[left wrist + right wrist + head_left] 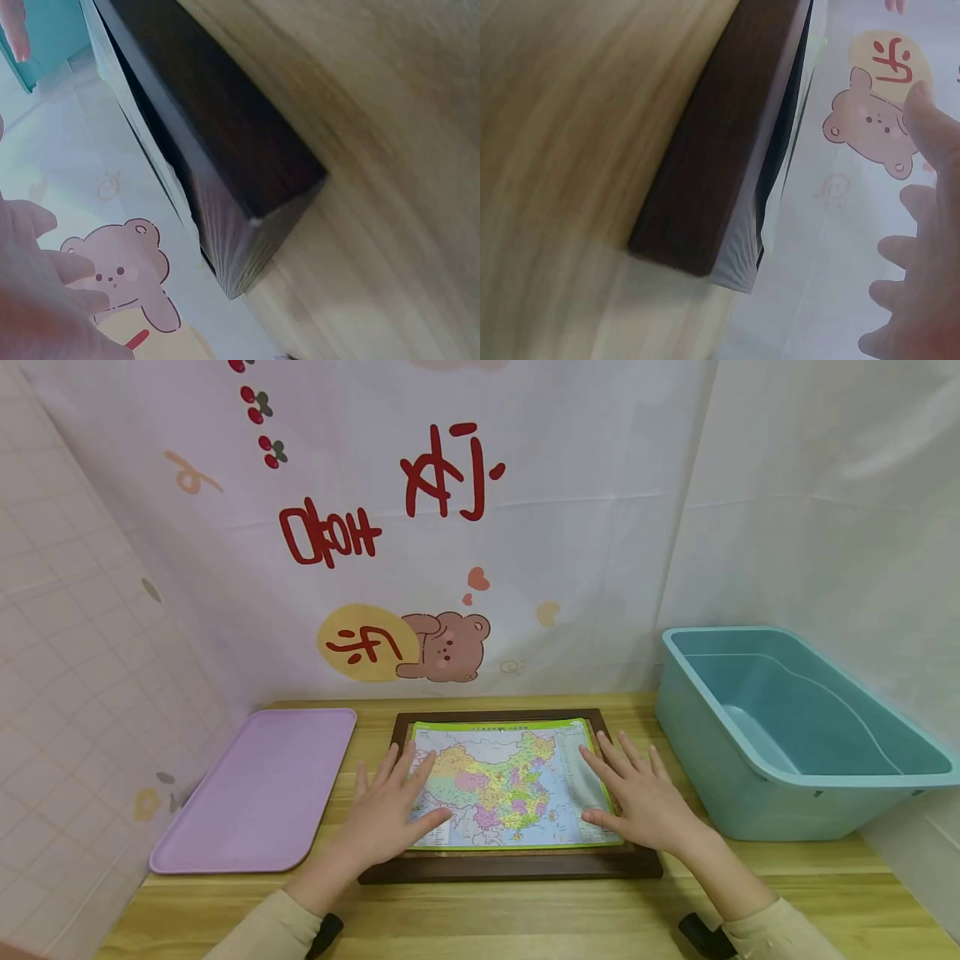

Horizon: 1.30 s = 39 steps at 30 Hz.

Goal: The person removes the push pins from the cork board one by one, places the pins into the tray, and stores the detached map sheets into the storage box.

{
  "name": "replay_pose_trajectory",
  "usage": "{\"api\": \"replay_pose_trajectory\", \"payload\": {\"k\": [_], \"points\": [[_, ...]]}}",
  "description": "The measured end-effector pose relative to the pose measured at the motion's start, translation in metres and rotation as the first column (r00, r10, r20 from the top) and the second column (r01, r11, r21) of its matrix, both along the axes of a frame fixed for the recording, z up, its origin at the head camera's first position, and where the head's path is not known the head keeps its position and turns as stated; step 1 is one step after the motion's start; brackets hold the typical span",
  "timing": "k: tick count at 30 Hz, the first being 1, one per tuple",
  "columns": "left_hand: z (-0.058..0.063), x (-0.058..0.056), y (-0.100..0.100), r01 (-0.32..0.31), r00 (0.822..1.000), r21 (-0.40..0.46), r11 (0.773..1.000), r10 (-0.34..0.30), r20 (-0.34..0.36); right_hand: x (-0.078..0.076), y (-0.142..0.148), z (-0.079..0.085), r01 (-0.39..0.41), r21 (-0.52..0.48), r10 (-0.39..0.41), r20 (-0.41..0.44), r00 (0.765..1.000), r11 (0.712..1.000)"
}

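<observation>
A map of China (487,789) with a green border lies on a dark brown frame (510,867) in the middle of the table. My left hand (392,806) is spread over the map's left edge, its fingers pointing away from me. Over the right edge my right hand (643,795) is spread likewise, thumb toward the map. Neither hand grips anything; whether the fingertips touch the map is hard to tell. In the left wrist view, the frame's corner (247,172) shows beside the left hand (45,285). The right wrist view has the right hand (930,255) alongside the frame's side (705,157).
A flat purple tray (262,789) lies at the left of the table. On the right stands a deep teal tub (750,777), close to my right hand. Behind the wooden table (510,914) hangs a white cloth (570,552) printed with a bear and red characters.
</observation>
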<state>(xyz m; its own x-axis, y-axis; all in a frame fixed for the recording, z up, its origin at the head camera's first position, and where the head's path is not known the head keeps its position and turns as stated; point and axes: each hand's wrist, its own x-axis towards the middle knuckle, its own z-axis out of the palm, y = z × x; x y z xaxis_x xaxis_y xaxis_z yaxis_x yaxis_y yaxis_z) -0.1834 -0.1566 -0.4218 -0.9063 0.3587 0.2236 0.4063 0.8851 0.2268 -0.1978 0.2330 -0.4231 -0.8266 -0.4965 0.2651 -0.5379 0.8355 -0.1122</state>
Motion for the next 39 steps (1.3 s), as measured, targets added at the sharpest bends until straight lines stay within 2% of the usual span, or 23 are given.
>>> {"api": "replay_pose_trajectory", "payload": {"k": [7,19,31,39], "points": [[-0.002,0.002,0.006,0.029,0.999,0.013,0.999,-0.028,-0.034,-0.001,-0.004,-0.001,-0.018,0.006,0.018,-0.009,1.000,1.000],[-0.003,0.004,0.015,0.072,0.996,0.019,0.997,-0.071,-0.053,-0.006,-0.010,-0.007,-0.085,-0.020,0.085,-0.036,0.996,0.996],[-0.003,0.002,0.028,0.109,0.992,0.007,0.994,-0.108,-0.062,-0.007,-0.015,-0.013,-0.132,-0.005,0.132,0.015,0.991,0.991],[-0.003,0.001,0.035,0.113,0.992,0.008,0.994,-0.112,-0.059,-0.007,-0.018,-0.016,-0.180,0.002,0.179,0.065,0.982,0.984]]}}
